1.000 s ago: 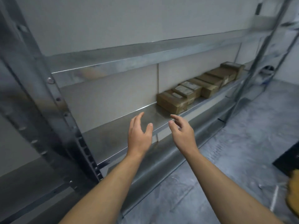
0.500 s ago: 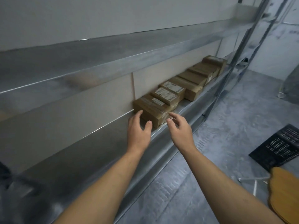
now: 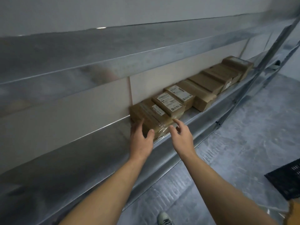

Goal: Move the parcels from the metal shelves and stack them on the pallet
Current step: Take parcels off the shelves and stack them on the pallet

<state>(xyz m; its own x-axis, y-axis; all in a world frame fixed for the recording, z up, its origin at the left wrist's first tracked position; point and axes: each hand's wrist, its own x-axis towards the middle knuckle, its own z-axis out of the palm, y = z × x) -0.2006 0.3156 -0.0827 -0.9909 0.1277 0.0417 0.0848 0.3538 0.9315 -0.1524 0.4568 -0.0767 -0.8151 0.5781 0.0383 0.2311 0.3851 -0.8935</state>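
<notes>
Dim, soft blur, perhaps wide-angle edge bending

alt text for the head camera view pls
A person's left hand touches the near end of the nearest brown parcel on a metal shelf, and the right hand hovers open beside its front corner. The other parcels line the shelf behind it.

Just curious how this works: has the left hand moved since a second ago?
Yes. The left hand has reached forward along the shelf: a second ago it was short of the nearest parcel, now it touches that parcel's near end.
</notes>
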